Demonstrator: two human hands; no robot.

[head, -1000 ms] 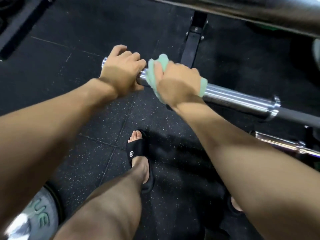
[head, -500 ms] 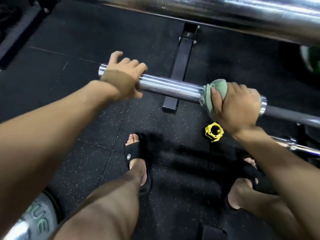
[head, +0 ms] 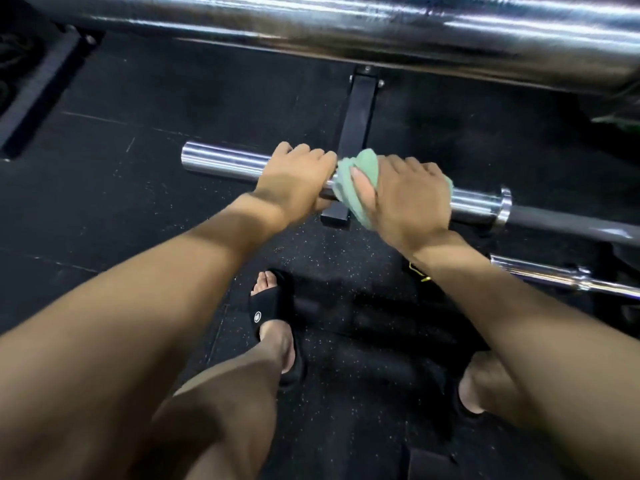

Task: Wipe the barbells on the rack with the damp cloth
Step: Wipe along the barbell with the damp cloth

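A chrome barbell sleeve (head: 225,161) runs left to right at waist height, ending in a collar (head: 504,206) and a dark shaft on the right. My left hand (head: 294,181) grips the sleeve near its middle. Right beside it, my right hand (head: 408,199) grips a light green cloth (head: 356,174) wrapped around the sleeve. The two hands nearly touch. The cloth hides the sleeve under my right palm.
Another thick chrome barbell (head: 346,26) crosses the top of the view, close to the camera. A third bar (head: 554,277) lies lower right. A black rack foot (head: 356,133) stands on the speckled rubber floor. My sandalled foot (head: 273,320) is below the hands.
My right hand slid the cloth left along the sleeve from the collar to meet my left hand, which has shifted inward from the sleeve's end. The yellow clip on the floor is now hidden.
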